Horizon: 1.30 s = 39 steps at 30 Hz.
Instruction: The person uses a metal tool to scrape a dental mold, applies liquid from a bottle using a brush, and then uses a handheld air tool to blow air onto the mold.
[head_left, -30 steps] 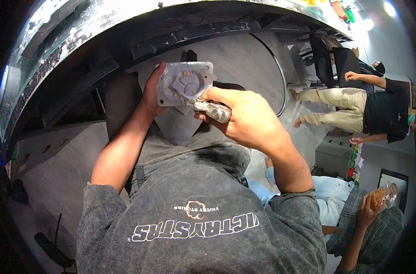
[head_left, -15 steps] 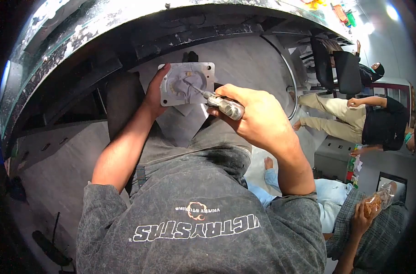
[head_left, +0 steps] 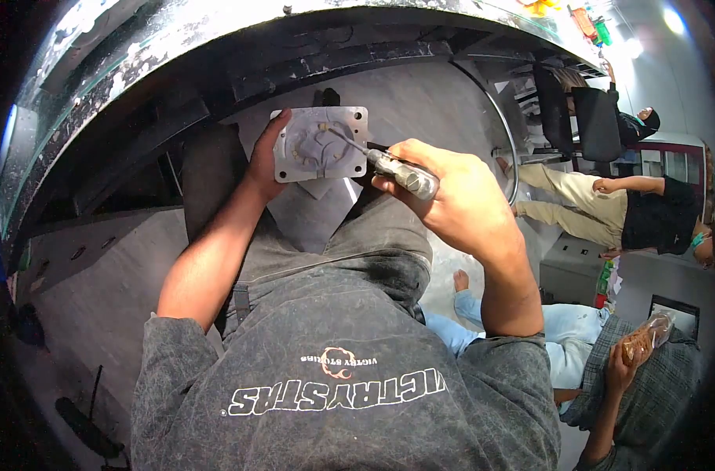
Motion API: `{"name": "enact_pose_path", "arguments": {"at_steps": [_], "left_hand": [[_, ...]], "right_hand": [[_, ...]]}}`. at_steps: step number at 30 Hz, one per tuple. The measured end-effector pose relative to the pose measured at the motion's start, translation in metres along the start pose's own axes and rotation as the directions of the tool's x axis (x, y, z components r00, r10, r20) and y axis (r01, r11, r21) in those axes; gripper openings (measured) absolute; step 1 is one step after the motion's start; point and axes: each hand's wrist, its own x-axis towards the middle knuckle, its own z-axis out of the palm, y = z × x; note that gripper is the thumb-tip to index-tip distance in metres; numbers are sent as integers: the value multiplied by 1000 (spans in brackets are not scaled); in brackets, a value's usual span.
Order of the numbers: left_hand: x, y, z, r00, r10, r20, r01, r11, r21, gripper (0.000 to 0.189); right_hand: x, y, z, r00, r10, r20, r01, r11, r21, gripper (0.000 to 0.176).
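My left hand (head_left: 266,157) grips a square metal plate (head_left: 281,168) by its left edge, thumb on the top corner. Holes pierce the plate's corners, and a round recess with small yellowish spots takes up its middle. In my right hand (head_left: 461,188) is a thin-shafted tool with a thick grey handle (head_left: 411,179), fingers wrapped round it. Its slender shaft reaches over the plate's right edge, the tip close to the upper yellowish spot in the recess. My left fingers are mostly hidden behind the plate. Both hands are above my lap.
A worn workbench edge (head_left: 240,35) curves across the top, with a dark frame beneath. To the right stand a black chair (head_left: 597,125) and a curved metal tube (head_left: 508,129). Several people are nearby; one at lower right holds a clear bag of brown food (head_left: 644,337).
My right hand and the tool have shifted right, and the tip now points slightly higher in the recess. The plate has barely moved. People at the right have shifted a little.
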Motion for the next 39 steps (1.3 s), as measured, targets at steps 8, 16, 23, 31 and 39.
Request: {"name": "enact_pose_path", "arguments": {"at_steps": [8, 16, 23, 31, 39], "left_hand": [[-2, 1, 5, 995, 10, -97, -6, 999, 48, 66], [-1, 2, 6, 994, 24, -102, -16, 997, 78, 67], [4, 0, -2, 990, 28, -139, -20, 998, 64, 65], [9, -4, -10, 988, 42, -147, -35, 998, 55, 62], [10, -2, -7, 988, 30, -153, -21, 998, 54, 62]], "right_hand": [[-4, 1, 0, 998, 46, -36, -48, 998, -36, 24], [-6, 4, -3, 996, 77, -45, -79, 995, -57, 22], [-2, 15, -3, 999, 37, 0, -37, 999, -35, 22], [4, 16, -9, 990, 126, 66, -122, 991, -61, 24], [11, 20, -10, 974, 166, 154, -165, 986, -17, 26]]}}
